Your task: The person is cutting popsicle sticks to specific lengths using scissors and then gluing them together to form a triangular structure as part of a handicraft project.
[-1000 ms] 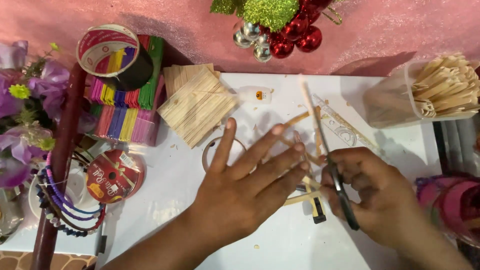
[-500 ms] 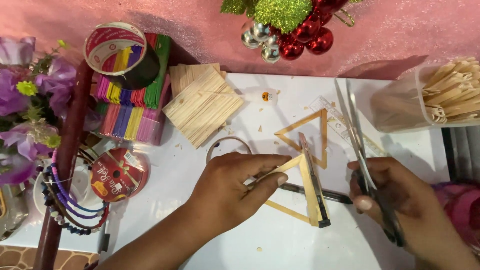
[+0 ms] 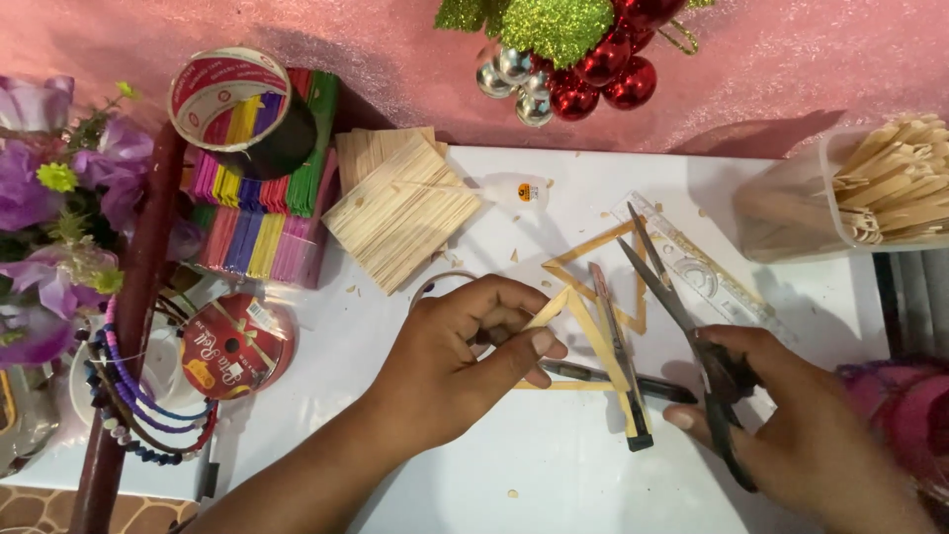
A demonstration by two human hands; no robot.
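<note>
While the left hand [image 3: 465, 356] pinches the near corner of a triangle of craft sticks [image 3: 583, 341], its fingers curled shut around the wood, the right hand [image 3: 791, 435] grips a pair of scissors [image 3: 682, 316] by the handles, fingers closed through and around the loops. The scissor blades are parted slightly and point away from the person, up toward a clear plastic ruler [image 3: 692, 262] that lies slantwise on the white tabletop [image 3: 554, 475]. A second stick triangle [image 3: 603, 262] lies flat just beyond the held one, its edges overlapping it. A utility knife [image 3: 618, 356] rests across the held triangle, and a dark pen [image 3: 613, 378] lies under its lower edge, between the two hands.

Farther off on the left side, a loose stack of plain wooden sticks [image 3: 400, 208] sits beside a pile of coloured sticks [image 3: 262, 208], with a roll of tape [image 3: 237, 104] on top of that pile. A red ribbon spool [image 3: 237, 346] lies near purple flowers [image 3: 49, 198]. At the right edge a clear tub of sticks [image 3: 860, 193] stands well apart from the hands, and shiny baubles [image 3: 563, 74] hang over the pink cloth [image 3: 771, 69] behind.
</note>
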